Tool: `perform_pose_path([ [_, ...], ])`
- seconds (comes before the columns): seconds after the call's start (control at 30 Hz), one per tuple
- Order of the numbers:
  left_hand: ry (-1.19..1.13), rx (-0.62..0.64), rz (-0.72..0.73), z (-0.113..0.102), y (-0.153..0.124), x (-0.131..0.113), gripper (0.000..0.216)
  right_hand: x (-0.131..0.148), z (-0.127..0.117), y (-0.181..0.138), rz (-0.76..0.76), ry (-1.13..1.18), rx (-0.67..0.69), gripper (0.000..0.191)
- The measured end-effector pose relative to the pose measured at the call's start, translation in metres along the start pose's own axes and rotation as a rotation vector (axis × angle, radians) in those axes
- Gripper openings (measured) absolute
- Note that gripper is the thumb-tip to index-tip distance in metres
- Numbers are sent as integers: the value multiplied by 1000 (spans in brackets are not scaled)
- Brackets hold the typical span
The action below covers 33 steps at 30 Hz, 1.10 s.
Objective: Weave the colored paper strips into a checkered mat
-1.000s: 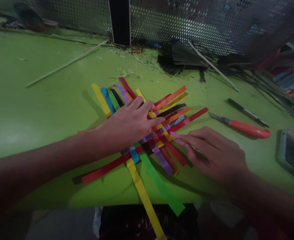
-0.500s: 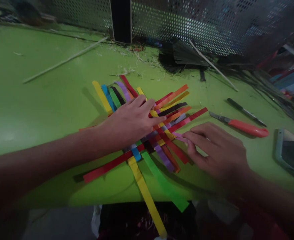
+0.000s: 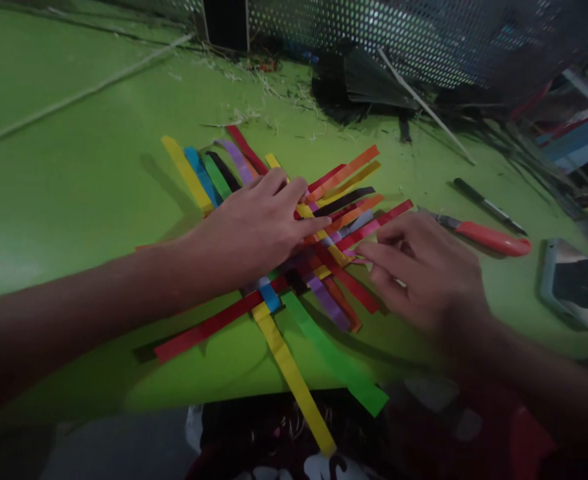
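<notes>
A woven piece of coloured strips (image 3: 319, 263) lies near the front edge of a green table, its loose ends fanning out on several sides. Across its middle rests my left hand (image 3: 269, 227), palm down, fingers spread over the weave and covering part of it. My right hand (image 3: 419, 267) is closed at the weave's right side, thumb and fingers pinching the end of a pink strip (image 3: 357, 259). A long yellow strip (image 3: 294, 377) and a bright green strip (image 3: 337, 357) hang past the table's front edge.
A red-handled knife (image 3: 494, 238) and a black pen (image 3: 491, 205) lie right of my right hand, with a phone (image 3: 570, 283) beyond them. Dark flat fronds (image 3: 379, 87), thin pale sticks (image 3: 94, 87) and scraps lie toward the perforated metal panel (image 3: 399, 47) at the back.
The view has shifted slightly, so most things sit higher in the picture. My right hand's fingers have curled in closer on the pink strip. My left hand stays on the weave.
</notes>
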State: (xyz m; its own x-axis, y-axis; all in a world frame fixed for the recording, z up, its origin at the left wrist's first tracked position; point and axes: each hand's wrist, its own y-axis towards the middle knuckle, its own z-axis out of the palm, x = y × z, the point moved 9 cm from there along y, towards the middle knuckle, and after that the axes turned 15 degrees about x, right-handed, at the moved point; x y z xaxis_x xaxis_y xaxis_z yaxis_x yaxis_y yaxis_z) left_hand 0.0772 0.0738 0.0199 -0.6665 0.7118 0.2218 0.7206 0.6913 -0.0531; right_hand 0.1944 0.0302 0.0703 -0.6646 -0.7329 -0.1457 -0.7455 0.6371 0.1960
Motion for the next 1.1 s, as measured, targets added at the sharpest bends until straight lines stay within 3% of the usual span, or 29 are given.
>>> perform_pose_path([
  [0.6,-95,-39,37,0,1,-1,40,2,7,-9,36,206,2,25],
  [0.77,-93,-9,56,-3,-1,-4,42,-3,9,-5,117,348,11,19],
  [1.1,-181,-41,93,-9,1,-3,37,-7,13,-9,239,395,-46,16],
])
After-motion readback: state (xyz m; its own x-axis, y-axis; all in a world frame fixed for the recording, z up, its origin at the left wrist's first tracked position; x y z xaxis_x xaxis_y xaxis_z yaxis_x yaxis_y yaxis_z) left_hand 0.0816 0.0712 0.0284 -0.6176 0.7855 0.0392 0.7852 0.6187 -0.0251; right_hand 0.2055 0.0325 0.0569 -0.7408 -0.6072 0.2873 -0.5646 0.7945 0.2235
